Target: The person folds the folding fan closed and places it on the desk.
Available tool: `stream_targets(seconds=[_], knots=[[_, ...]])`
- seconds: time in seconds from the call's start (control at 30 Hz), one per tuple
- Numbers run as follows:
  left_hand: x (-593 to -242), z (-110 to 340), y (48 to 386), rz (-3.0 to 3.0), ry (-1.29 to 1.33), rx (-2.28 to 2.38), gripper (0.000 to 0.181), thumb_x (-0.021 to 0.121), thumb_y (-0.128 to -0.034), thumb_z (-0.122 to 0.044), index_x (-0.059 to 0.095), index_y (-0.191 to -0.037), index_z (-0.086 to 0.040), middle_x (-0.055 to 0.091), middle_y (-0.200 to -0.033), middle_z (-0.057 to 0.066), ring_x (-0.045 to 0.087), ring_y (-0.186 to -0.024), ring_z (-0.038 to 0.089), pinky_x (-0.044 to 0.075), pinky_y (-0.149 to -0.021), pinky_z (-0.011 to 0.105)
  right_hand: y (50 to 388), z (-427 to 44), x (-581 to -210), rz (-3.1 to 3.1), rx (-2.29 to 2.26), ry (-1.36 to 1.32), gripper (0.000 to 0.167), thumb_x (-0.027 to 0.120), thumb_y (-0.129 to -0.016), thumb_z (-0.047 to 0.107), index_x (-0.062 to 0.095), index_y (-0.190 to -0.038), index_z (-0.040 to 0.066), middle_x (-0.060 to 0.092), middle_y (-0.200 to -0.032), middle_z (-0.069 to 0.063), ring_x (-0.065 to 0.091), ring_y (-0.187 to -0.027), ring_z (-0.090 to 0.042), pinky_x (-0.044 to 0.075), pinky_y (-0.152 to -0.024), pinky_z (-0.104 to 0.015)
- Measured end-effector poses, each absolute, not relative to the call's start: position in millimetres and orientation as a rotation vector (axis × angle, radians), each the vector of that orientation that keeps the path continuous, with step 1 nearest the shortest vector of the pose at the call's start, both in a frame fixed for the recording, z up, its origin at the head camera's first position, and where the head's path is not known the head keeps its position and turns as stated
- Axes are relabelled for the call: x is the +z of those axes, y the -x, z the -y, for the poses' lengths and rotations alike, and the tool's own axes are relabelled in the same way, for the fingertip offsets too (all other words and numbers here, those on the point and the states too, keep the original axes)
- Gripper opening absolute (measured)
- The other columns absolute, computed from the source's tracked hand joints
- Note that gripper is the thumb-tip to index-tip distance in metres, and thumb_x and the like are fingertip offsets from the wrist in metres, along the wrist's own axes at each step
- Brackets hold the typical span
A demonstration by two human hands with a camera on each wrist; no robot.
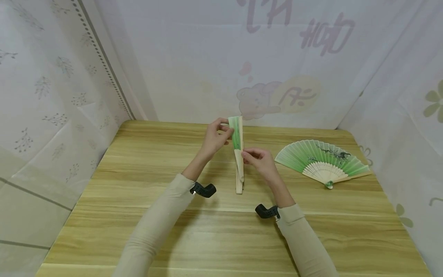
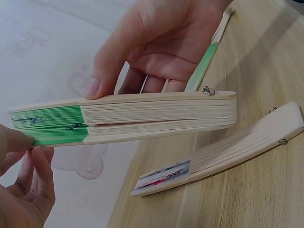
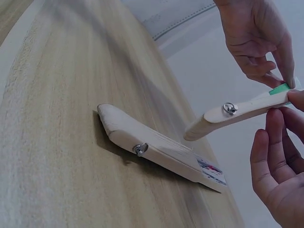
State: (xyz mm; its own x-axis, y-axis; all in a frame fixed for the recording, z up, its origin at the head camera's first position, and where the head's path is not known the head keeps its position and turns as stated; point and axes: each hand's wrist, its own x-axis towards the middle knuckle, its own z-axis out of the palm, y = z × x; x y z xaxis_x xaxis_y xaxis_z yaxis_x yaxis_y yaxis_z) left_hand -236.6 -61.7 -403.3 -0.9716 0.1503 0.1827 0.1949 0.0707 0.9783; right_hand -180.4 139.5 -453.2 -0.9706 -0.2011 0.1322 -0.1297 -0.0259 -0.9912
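A folded green hand fan [image 1: 237, 134] is held up over the table, its green paper end away from me and its metal pivot ring [image 2: 208, 90] towards me. My left hand [image 1: 215, 139] pinches the paper end between thumb and fingers. Around the middle of the ribs, my right hand [image 1: 262, 161] grips it, thumb [image 2: 102, 78] on one outer rib. In the wrist views, the folds are pressed nearly together, with a narrow gap among them. Below it a second folded fan [image 3: 159, 149], with white, grey and red paper, lies on the table, partly hidden in the head view.
To the right, a spread green fan [image 1: 299, 156] with a dark painted branch lies on the wooden table [image 1: 138, 181]. Printed cloth [image 1: 194, 57] hangs behind the table and along both sides. Each wrist bears a black camera mount [image 1: 204, 190].
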Motion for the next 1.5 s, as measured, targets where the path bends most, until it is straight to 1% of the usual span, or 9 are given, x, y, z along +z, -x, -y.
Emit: stream_targets(seconds=[0.2,0.43,0.5,0.7,0.9,1.1,1.23,1.4,1.5], knots=[[-404,63,237,2.284,0.365,-2.107,0.021,0.064,-0.1005,-0.005,0.063,-0.122,-0.002,0.067,-0.099,0.016,0.069,-0.074,0.023,0.058,-0.062,0.037,180,-138,-454,-2.162,-2.213,0.341,0.024,0.073,-0.097,0.01,0.072,-0.111,-0.01,0.071,-0.101,-0.017,0.066,-0.082,-0.021,0.059,-0.08,-0.038],[-404,64,237,2.296,0.347,-2.133,0.022,0.065,-0.1005,-0.006,0.063,-0.122,-0.001,0.068,-0.1,0.016,0.069,-0.075,0.021,0.057,-0.073,0.058,182,-141,-460,-2.158,-2.195,0.349,0.029,0.068,-0.1,0.01,0.069,-0.12,-0.01,0.07,-0.108,-0.02,0.069,-0.086,-0.023,0.059,-0.082,-0.044],[-403,64,237,2.303,0.345,-2.133,0.021,0.066,-0.1002,-0.006,0.063,-0.121,-0.001,0.068,-0.1,0.015,0.069,-0.075,0.021,0.057,-0.073,0.057,183,-141,-461,-2.167,-2.158,0.371,0.029,0.066,-0.101,0.009,0.067,-0.123,-0.01,0.069,-0.109,-0.02,0.069,-0.087,-0.025,0.058,-0.083,-0.048],[-402,62,236,2.317,0.341,-2.113,0.019,0.067,-0.0998,-0.007,0.064,-0.117,-0.001,0.067,-0.1,0.014,0.07,-0.079,0.029,0.058,-0.063,0.037,183,-136,-460,-2.22,-2.081,0.396,0.026,0.063,-0.103,0.008,0.066,-0.12,-0.011,0.068,-0.103,-0.019,0.067,-0.085,-0.023,0.056,-0.084,-0.054],[-403,60,236,2.309,0.333,-2.067,0.015,0.068,-0.0991,-0.007,0.064,-0.113,-0.001,0.067,-0.099,0.013,0.071,-0.078,0.032,0.058,-0.065,0.049,181,-132,-456,-2.239,-2.051,0.389,0.027,0.062,-0.103,0.008,0.065,-0.122,-0.012,0.068,-0.105,-0.018,0.066,-0.086,-0.024,0.054,-0.086,-0.057],[-405,56,237,2.299,0.291,-2.014,0.012,0.069,-0.0973,-0.006,0.065,-0.107,0.0,0.065,-0.095,0.013,0.07,-0.073,0.033,0.055,-0.055,0.031,176,-125,-442,-2.237,-2.073,0.369,0.026,0.061,-0.103,0.003,0.065,-0.122,-0.014,0.069,-0.107,-0.021,0.066,-0.088,-0.031,0.053,-0.088,-0.059],[-408,55,237,2.275,0.261,-2.005,0.01,0.068,-0.0967,-0.003,0.065,-0.105,0.003,0.063,-0.093,0.014,0.069,-0.071,0.038,0.054,-0.054,0.028,171,-119,-427,-2.247,-2.07,0.387,0.025,0.06,-0.103,0.001,0.064,-0.12,-0.017,0.067,-0.108,-0.026,0.066,-0.087,-0.029,0.051,-0.088,-0.063],[-411,53,237,2.269,0.228,-2.002,0.01,0.068,-0.0975,-0.004,0.066,-0.105,0.003,0.063,-0.092,0.013,0.068,-0.066,0.026,0.059,-0.059,0.036,178,-116,-441,-2.258,-2.095,0.41,0.023,0.06,-0.102,-0.001,0.065,-0.118,-0.016,0.067,-0.105,-0.028,0.065,-0.087,-0.04,0.052,-0.085,-0.062],[-412,52,237,2.284,0.242,-2.014,0.012,0.068,-0.0987,-0.007,0.067,-0.107,0.003,0.064,-0.094,0.013,0.065,-0.064,0.019,0.06,-0.064,0.044,182,-115,-449,-2.309,-2.093,0.43,0.02,0.061,-0.101,-0.002,0.067,-0.115,-0.015,0.067,-0.098,-0.027,0.064,-0.085,-0.046,0.057,-0.079,-0.053]])
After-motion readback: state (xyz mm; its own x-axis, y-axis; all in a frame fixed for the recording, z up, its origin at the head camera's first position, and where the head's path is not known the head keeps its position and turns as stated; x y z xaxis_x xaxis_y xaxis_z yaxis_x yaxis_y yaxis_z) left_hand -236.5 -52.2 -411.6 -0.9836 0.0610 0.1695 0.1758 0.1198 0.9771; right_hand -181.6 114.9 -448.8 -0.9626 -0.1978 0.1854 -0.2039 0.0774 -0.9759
